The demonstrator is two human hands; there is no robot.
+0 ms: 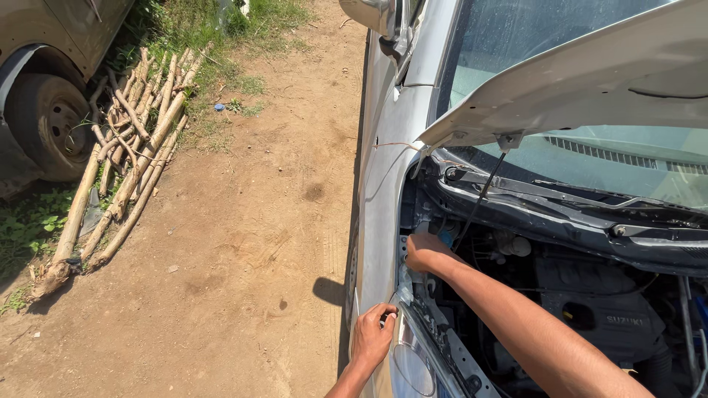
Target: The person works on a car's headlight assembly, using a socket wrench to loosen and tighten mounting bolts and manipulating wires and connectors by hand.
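I stand at the front corner of a silver car [383, 169] whose hood [590, 74] is raised. My left hand [372, 337] grips the outer edge of the headlight [413, 365] at the fender. My right hand [424, 253] reaches down into the engine bay behind the headlight; its fingers are hidden among the parts there, so I cannot tell what they hold. A thin black prop rod [479, 199] rises beside my right hand up to the hood.
Bare dirt ground [243, 243] lies left of the car. A bundle of wooden poles [125, 155] rests on it beside the wheel [48, 125] of another vehicle. The engine cover [590, 295] and wiper cowl [560, 203] fill the bay.
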